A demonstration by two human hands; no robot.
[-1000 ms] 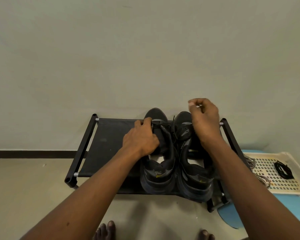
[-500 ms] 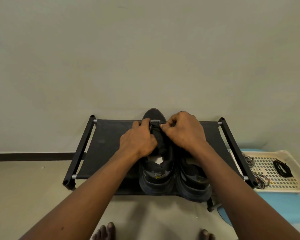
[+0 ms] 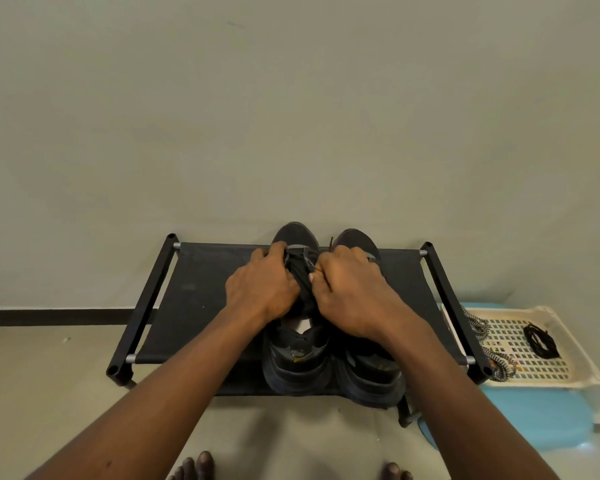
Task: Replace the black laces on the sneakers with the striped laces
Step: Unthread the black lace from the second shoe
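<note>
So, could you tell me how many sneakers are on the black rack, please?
2. The first sneaker stands on the rack, gripped by the left hand and right hand; the second sneaker stands beside it, nearer the tray. None appears hidden.

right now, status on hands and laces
Left hand and right hand both grip the left sneaker at its lacing. Striped laces untouched at the edge of the tray; black lace bundle inside it. Nothing in the way.

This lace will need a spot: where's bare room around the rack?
Free: rack fabric between the left bar and left sneaker; a strip between right sneaker and right bar; tray mesh between striped laces and black lace bundle. Crowded: centre, where left hand and right hand grip the left sneaker.
</note>
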